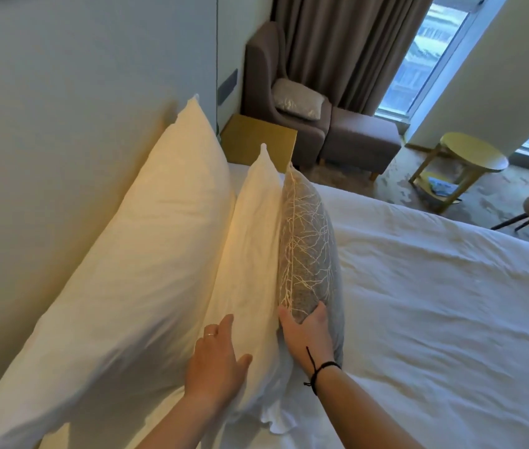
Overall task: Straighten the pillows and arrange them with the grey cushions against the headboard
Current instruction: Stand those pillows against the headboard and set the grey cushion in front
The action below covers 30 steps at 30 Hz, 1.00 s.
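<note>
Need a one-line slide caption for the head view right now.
Right hand cups the grey cushion upright against the front white pillow; left hand flat on that pillow, headboard behind.

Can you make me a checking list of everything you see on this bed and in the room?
Surface: white bed sheet, a bit wrinkled.
Job's things: big white pillow leaning on the headboard; smaller white pillow in front of it; grey cushion with a branch pattern standing on edge in front of that.
Clutter: second cushion lying on the armchair.
Hands: left hand flat on the smaller pillow, fingers spread; right hand on the grey cushion's near end.
Cables: nothing seen.
Surroundings: footstool, round yellow table, curtain, window.
</note>
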Each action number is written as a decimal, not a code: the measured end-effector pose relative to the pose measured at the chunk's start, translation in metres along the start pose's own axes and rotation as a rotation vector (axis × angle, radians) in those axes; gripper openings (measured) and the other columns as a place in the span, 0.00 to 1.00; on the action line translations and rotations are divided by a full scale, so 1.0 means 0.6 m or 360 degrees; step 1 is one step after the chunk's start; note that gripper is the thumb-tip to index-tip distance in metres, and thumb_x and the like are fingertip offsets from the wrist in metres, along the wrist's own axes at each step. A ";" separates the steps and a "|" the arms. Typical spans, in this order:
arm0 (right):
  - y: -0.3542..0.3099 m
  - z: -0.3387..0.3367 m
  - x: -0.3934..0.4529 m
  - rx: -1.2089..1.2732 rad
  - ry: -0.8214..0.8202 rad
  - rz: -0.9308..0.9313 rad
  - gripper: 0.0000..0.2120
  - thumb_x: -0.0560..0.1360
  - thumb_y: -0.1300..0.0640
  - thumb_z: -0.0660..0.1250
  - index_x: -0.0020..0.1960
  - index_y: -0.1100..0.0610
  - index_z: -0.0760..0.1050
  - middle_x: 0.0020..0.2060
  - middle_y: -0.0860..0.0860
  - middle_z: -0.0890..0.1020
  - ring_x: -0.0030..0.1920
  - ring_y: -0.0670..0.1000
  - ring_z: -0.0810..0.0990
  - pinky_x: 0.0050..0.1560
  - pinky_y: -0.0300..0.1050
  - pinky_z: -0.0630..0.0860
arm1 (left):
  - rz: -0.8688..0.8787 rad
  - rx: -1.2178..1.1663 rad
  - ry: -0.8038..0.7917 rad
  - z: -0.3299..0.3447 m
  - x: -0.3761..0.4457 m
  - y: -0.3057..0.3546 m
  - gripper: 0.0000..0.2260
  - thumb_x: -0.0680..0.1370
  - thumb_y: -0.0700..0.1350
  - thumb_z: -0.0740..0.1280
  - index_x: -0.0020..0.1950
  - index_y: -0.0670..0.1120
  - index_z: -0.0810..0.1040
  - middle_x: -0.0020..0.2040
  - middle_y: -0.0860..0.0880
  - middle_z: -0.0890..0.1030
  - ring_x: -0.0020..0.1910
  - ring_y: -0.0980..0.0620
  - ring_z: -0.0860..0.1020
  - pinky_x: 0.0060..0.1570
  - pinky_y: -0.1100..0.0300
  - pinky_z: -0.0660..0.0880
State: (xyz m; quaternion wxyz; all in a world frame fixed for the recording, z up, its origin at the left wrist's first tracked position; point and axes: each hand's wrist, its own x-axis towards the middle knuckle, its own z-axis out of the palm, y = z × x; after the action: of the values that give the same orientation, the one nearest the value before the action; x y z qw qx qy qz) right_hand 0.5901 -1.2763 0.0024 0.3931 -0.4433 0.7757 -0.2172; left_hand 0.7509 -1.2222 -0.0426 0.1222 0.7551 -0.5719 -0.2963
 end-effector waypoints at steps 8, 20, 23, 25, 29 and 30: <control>-0.011 0.004 -0.047 -0.0428 -0.0061 -0.0818 0.36 0.76 0.42 0.64 0.78 0.50 0.53 0.80 0.47 0.46 0.79 0.50 0.48 0.77 0.50 0.52 | -0.0023 0.0107 -0.0004 -0.060 -0.025 -0.015 0.25 0.77 0.58 0.63 0.73 0.57 0.63 0.67 0.53 0.75 0.64 0.50 0.75 0.57 0.53 0.74; -0.052 0.087 -0.095 -0.0236 -0.0804 -0.0941 0.22 0.81 0.50 0.59 0.74 0.48 0.63 0.76 0.45 0.64 0.74 0.48 0.65 0.72 0.45 0.64 | -0.0614 0.0336 0.0756 -0.258 -0.112 -0.182 0.25 0.73 0.57 0.68 0.68 0.51 0.72 0.65 0.47 0.76 0.62 0.43 0.75 0.58 0.48 0.72; -0.066 0.104 -0.109 -0.0316 -0.0937 -0.0951 0.24 0.81 0.50 0.60 0.76 0.46 0.61 0.74 0.46 0.67 0.72 0.49 0.67 0.69 0.44 0.66 | -0.0718 0.0122 0.0609 -0.267 -0.120 -0.221 0.29 0.74 0.57 0.69 0.71 0.49 0.68 0.65 0.45 0.76 0.62 0.42 0.75 0.58 0.48 0.72; -0.072 0.116 -0.109 -0.0355 -0.0996 -0.0915 0.24 0.81 0.51 0.59 0.76 0.45 0.60 0.73 0.47 0.69 0.71 0.50 0.69 0.65 0.42 0.68 | -0.0710 -0.0073 0.0565 -0.265 -0.116 -0.240 0.25 0.76 0.55 0.69 0.69 0.48 0.69 0.62 0.44 0.79 0.59 0.41 0.77 0.56 0.49 0.75; -0.082 0.149 -0.103 -0.0352 -0.1010 -0.0770 0.25 0.81 0.52 0.59 0.76 0.45 0.59 0.62 0.50 0.78 0.60 0.50 0.78 0.46 0.34 0.70 | -0.0719 -0.0052 0.0590 -0.260 -0.106 -0.273 0.12 0.79 0.58 0.62 0.52 0.50 0.73 0.52 0.45 0.80 0.48 0.41 0.78 0.49 0.48 0.76; -0.086 0.158 -0.104 -0.0324 -0.1016 -0.0723 0.26 0.81 0.52 0.60 0.77 0.45 0.58 0.61 0.49 0.78 0.57 0.49 0.78 0.46 0.35 0.71 | -0.0728 -0.0027 0.0581 -0.259 -0.105 -0.279 0.12 0.80 0.59 0.59 0.46 0.51 0.70 0.49 0.44 0.80 0.44 0.42 0.76 0.47 0.48 0.76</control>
State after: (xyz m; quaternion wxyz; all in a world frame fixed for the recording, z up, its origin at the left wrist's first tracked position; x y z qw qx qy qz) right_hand 0.7115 -1.2481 0.0073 0.5105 -0.6852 0.5144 -0.0721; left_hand 0.9642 -1.1344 0.0126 0.1596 0.9042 -0.3529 -0.1802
